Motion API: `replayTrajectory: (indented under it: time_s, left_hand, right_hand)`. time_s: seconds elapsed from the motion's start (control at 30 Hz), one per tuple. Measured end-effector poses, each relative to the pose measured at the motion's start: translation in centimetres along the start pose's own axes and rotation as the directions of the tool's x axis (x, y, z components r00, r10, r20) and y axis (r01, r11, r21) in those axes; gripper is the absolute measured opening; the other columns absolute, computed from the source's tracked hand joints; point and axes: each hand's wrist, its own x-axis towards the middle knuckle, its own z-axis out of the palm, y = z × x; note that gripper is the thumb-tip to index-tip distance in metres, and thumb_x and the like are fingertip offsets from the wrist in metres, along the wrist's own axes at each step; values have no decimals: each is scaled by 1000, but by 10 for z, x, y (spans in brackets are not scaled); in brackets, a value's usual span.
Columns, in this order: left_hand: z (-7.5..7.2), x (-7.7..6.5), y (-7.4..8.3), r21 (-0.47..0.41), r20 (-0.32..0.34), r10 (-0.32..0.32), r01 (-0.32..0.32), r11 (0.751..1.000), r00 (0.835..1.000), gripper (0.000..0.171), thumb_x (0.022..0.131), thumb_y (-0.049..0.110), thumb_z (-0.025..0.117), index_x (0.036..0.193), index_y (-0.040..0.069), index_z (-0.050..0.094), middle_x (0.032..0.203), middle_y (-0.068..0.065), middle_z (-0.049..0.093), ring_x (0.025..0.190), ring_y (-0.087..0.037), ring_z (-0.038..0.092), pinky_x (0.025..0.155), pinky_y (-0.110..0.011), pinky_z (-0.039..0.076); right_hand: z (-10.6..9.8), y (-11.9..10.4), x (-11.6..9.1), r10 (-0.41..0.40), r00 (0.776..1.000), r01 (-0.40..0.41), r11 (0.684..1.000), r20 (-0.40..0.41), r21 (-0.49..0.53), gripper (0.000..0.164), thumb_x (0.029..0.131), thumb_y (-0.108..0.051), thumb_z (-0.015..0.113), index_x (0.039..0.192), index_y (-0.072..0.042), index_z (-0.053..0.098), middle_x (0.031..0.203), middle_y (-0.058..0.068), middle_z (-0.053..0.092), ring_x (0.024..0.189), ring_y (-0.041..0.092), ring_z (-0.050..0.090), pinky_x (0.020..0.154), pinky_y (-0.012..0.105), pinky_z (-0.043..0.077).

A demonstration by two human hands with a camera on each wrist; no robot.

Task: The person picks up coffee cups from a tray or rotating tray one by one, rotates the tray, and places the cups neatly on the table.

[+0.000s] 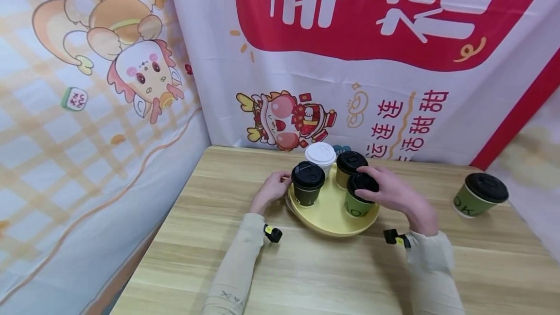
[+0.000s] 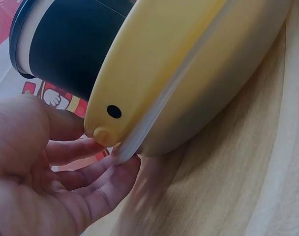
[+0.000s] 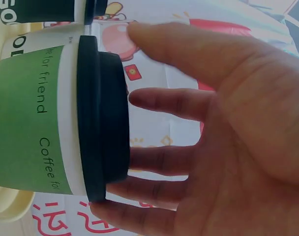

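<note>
A round yellow tray (image 1: 328, 220) holds several lidded paper coffee cups. My left hand (image 1: 274, 187) pinches the tray's left edge; in the left wrist view the thumb is at its side and the fingers (image 2: 126, 172) reach under a pale lower rim. Nearest that hand stands a dark cup (image 1: 306, 194) with a black lid. Over the green cup (image 1: 356, 204) at the tray's right, my right hand (image 1: 388, 189) spreads its thumb and fingers around the black lid (image 3: 110, 118); the thumb stands apart from it. Behind are a white-lidded cup (image 1: 321, 153) and a brown, black-lidded cup (image 1: 342, 179).
Another green cup with a black lid (image 1: 480, 194) stands upright on the wooden table (image 1: 205, 256), well to the right of the tray. A printed cloth backdrop (image 1: 218, 86) rises along the table's back edge, and a checked cloth (image 1: 87, 159) hangs at the left.
</note>
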Motion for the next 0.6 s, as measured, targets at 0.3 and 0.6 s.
replayTrajectory:
  time_s: [0.3,0.6]
  left_hand:
    - [-1,4,0,18,9,15,-15,1000,1000,25,95,23,50,113,11,61,104,-8,64,81,-16,61,69,-26,50]
    - [-1,2,-1,9,30,9,-9,1000,1000,26,96,22,48,116,10,60,105,-10,64,78,-16,62,66,-27,52]
  right_hand:
    - [2,1,1,9,1000,-9,1000,4,-29,63,83,-37,67,136,-12,44,130,28,43,116,44,44,94,59,37]
    - [4,3,2,-7,1000,7,1000,-10,-11,56,84,-35,66,132,-11,49,128,25,48,115,41,48,94,56,39]
